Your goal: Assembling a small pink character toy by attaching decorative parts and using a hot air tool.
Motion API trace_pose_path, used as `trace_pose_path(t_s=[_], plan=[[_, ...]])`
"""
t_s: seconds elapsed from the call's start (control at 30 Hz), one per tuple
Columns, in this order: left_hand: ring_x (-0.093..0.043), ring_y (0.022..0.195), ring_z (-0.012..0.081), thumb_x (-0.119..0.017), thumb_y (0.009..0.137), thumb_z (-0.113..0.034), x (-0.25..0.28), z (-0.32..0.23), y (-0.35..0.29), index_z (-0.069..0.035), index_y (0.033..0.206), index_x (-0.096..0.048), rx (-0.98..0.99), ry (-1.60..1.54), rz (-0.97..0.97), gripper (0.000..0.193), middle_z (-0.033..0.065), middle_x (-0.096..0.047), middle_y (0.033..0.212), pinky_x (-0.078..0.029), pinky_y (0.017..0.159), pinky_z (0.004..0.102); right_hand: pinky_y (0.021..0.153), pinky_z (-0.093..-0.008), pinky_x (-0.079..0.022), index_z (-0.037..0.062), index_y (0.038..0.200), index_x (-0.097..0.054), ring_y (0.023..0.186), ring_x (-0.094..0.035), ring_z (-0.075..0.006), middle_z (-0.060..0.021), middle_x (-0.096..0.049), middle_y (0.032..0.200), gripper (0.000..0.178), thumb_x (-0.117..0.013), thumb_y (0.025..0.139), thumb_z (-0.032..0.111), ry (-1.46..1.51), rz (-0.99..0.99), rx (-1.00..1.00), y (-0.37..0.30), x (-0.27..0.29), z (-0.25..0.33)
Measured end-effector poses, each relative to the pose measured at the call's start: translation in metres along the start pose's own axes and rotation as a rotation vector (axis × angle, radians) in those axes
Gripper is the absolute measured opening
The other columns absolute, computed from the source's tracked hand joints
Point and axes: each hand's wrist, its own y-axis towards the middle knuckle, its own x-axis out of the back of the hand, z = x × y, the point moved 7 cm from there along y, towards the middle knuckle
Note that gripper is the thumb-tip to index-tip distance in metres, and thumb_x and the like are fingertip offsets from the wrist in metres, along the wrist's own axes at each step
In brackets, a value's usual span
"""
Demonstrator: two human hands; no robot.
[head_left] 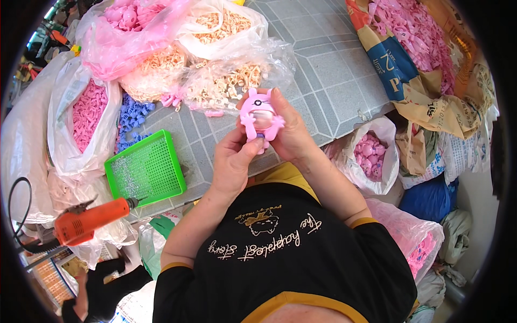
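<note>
Both my hands hold a pink plastic toy figure (262, 119) with two ears, a dark eye mark, small limbs and a pale, shiny round middle. My left hand (234, 161) grips its lower part, with the thumb pressed near a small purple piece at the bottom. Along the upper right side of the toy, my right hand (293, 132) is closed, its thumb beside an ear. The fingers behind the toy are hidden. Just beyond the hands lies a clear bag of cream-coloured small parts (229, 86).
A green perforated tray (171, 161) with small metal screws sits at left, near an orange electric screwdriver (91, 222). Beyond are blue parts (132, 121) and a bag of pink parts (89, 116). Right stand a paper sack (401, 75) and a white bag of pink pieces (370, 156).
</note>
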Motion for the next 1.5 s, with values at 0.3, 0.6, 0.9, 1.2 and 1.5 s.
trace_pose_path(t_s=[0.3,0.6,0.9,1.2,1.5], plan=[[-0.059,0.102,0.0273,-0.078,0.075,0.0,-0.01,-0.053,-0.014,-0.001,0.126,-0.056,-0.577,0.86,-0.197,0.056,0.0164,-0.055,0.117,-0.052,0.087,0.0375,0.104,-0.0451,-0.046,0.0003,0.128,-0.053,0.117,-0.06,-0.0261,-0.0135,-0.064,0.121,0.047,-0.034,0.107,0.037,0.169,-0.055,-0.074,0.0,0.001,0.006],[-0.065,0.083,0.0247,-0.079,0.082,-0.007,-0.007,-0.08,-0.015,0.001,0.113,-0.067,-0.793,1.105,-0.242,0.034,0.013,-0.065,0.099,-0.055,0.071,0.0339,0.107,-0.0383,-0.044,0.0091,0.147,-0.039,0.128,-0.051,-0.0197,-0.0093,-0.048,0.14,0.053,-0.059,0.098,0.007,-0.377,-0.075,0.201,-0.02,-0.001,0.026],[-0.065,0.075,0.0228,-0.084,0.078,-0.015,0.004,-0.086,-0.018,0.002,0.11,-0.067,-0.662,1.081,-0.246,0.041,0.0126,-0.064,0.094,-0.054,0.067,0.0317,0.099,-0.0307,-0.049,0.0096,0.146,-0.039,0.121,-0.055,-0.0188,-0.0077,-0.049,0.136,0.071,-0.073,0.086,-0.002,-0.691,-0.028,0.244,-0.017,-0.01,0.025],[-0.06,0.062,0.0234,-0.07,0.086,-0.007,0.079,-0.131,-0.166,0.003,0.112,-0.063,-0.873,1.66,-0.617,0.029,0.0083,-0.062,0.073,-0.051,0.059,0.0327,0.093,-0.0339,-0.051,0.0095,0.136,-0.049,0.114,-0.061,-0.025,-0.0111,-0.053,0.133,0.067,-0.078,0.076,0.006,-1.19,0.287,0.147,0.012,-0.046,0.02],[-0.052,0.128,0.0294,-0.071,0.089,-0.023,0.142,-0.218,-0.147,0.003,0.145,-0.034,-0.894,0.759,-0.488,0.072,0.0194,-0.045,0.143,-0.044,0.106,0.0435,0.099,-0.0414,-0.048,0.0107,0.123,-0.064,0.119,-0.057,-0.036,-0.0167,-0.052,0.136,0.05,-0.063,0.075,-0.001,-1.537,0.935,0.236,0.028,-0.113,-0.036]])
